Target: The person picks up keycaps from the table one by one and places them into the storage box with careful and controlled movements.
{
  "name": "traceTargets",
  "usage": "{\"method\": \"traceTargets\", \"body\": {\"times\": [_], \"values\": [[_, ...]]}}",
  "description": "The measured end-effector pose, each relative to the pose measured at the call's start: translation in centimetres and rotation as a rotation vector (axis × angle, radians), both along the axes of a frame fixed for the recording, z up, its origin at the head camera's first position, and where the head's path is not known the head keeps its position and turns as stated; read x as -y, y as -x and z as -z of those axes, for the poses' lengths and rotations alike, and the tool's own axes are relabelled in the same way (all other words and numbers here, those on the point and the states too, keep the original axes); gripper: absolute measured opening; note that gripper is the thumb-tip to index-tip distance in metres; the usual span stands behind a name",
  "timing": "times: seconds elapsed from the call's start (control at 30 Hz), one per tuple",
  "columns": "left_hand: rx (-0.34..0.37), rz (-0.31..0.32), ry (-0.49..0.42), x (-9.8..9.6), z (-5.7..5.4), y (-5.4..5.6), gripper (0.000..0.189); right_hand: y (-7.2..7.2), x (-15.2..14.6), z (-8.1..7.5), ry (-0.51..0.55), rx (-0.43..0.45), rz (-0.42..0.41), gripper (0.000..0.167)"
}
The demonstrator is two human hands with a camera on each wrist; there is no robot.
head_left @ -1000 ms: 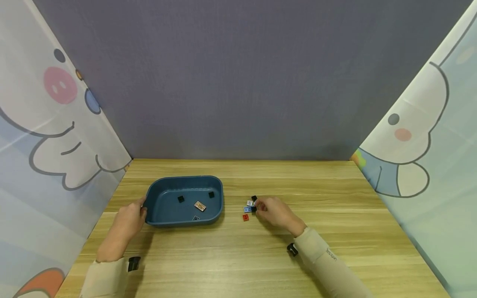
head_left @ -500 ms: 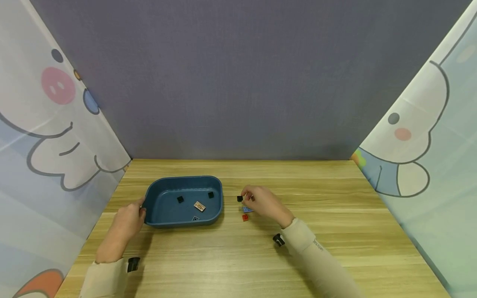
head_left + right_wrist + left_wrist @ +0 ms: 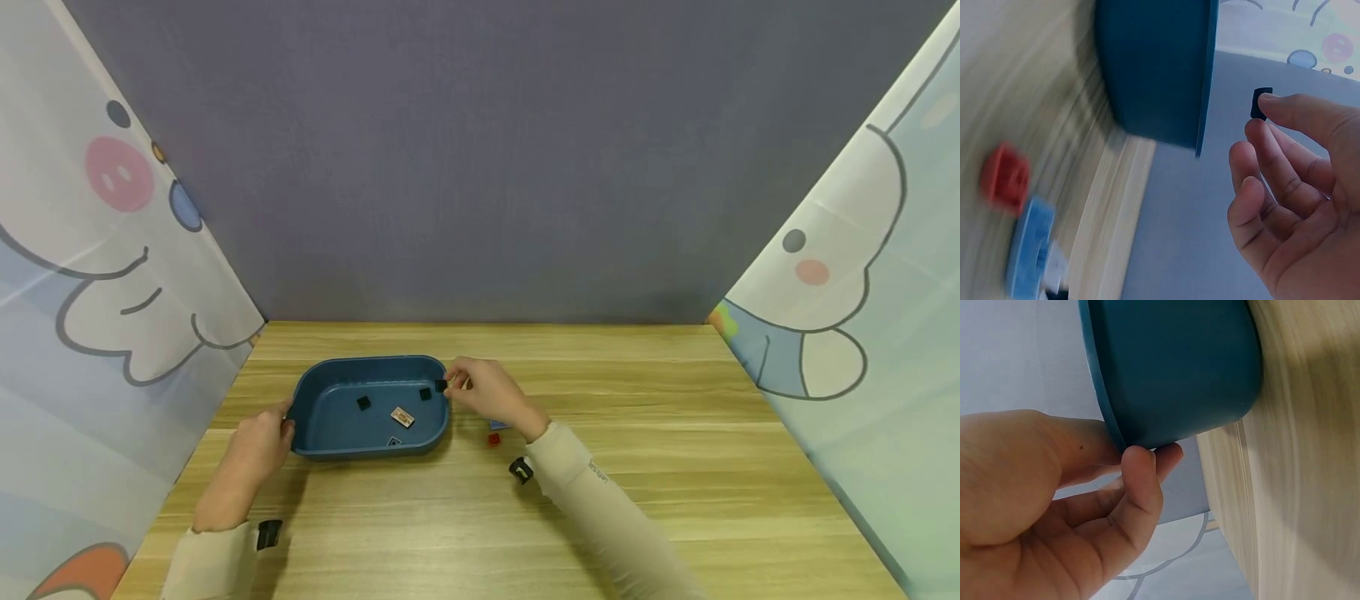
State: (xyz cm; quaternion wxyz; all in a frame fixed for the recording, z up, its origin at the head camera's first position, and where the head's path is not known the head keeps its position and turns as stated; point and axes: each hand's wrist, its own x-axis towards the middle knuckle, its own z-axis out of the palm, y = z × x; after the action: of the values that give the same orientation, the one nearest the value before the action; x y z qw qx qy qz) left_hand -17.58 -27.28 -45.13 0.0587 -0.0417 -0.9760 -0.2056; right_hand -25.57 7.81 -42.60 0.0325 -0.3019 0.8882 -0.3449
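At the left side of the table, a dark blue plastic basin (image 3: 358, 455) is gripped at its left rim by my left hand (image 3: 257, 443). In the left wrist view the fingertips (image 3: 1141, 464) are right at the rim. My right hand (image 3: 487, 392) pinches a small black block (image 3: 1262, 103) between thumb and fingers, over the basin's right rim. Inside the basin lie two black blocks (image 3: 363, 402), a tan block with printed marks (image 3: 402, 417) and a dark block with a light outline (image 3: 394, 442).
Right of the basin, a red block (image 3: 494, 439) and a blue oblong block (image 3: 1030, 250) lie on the wooden table (image 3: 420, 525). Past the blue one in the right wrist view are a white piece (image 3: 1054, 267) and something black. A grey panel (image 3: 480, 167) stands behind the table.
My right hand has lifted the black block from the loose pieces and carried it left to the basin's right rim. My left hand keeps its grip on the basin.
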Motion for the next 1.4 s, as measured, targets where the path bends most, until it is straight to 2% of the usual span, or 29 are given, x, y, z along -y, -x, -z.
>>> {"method": "traceTargets", "body": {"times": [0.23, 0.57, 0.9, 1.1, 1.4], "values": [[-0.009, -0.007, 0.002, -0.1, -0.1, 0.0, 0.038, 0.1, 3.3, 0.0, 0.066, 0.074, -0.053, 0.015], [-0.003, -0.009, -0.001, -0.1, -0.1, -0.1, 0.038, -0.1, 7.3, 0.5, 0.067, 0.062, -0.132, 0.020], [-0.007, -0.009, 0.003, -0.1, -0.2, -0.2, 0.037, -0.3, 8.7, 1.1, 0.134, 0.183, -0.162, 0.023], [-0.009, -0.017, 0.006, -0.2, -0.2, 0.0, 0.036, -0.3, 8.9, 1.1, 0.108, 0.151, -0.153, 0.026], [-0.002, -0.023, 0.003, -0.2, -0.1, 0.1, 0.038, -0.3, 8.5, 1.1, 0.101, 0.127, -0.136, 0.022]]}}
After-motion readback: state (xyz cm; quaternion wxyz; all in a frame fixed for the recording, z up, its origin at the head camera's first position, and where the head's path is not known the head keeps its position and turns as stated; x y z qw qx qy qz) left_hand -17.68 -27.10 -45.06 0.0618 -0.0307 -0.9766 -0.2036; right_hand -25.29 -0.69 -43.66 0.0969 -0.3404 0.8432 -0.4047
